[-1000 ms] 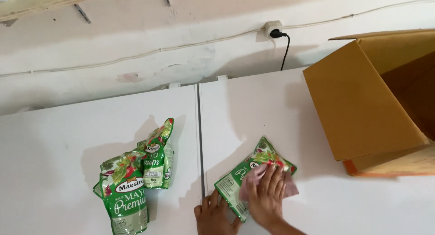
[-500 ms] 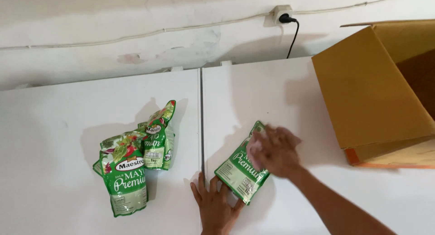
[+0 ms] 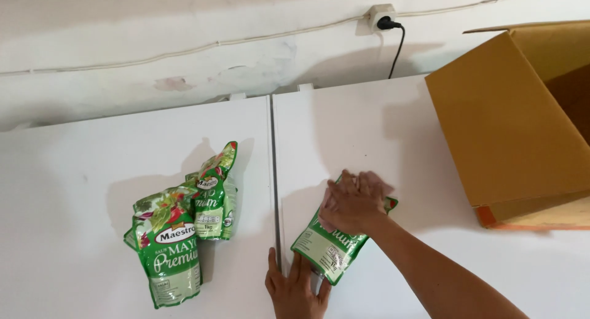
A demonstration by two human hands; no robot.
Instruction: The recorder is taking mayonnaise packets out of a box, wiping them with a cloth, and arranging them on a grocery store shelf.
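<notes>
Smoothing step, I judge: right hand (image 3: 355,202) presses flat, fingers spread, on the green pouch (image 3: 329,248); left hand (image 3: 295,285) pins its lower edge, open-palmed; next calls for even pressure.

Three green pouches (image 3: 332,248), one cardboard box (image 3: 510,128).

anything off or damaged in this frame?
No spill or damage shows. The two green pouches left of the table seam overlap and slump askew. The third pouch lies diagonal, right hand flat on top, left hand at its lower edge. Cardboard box lies tipped sideways.
</notes>
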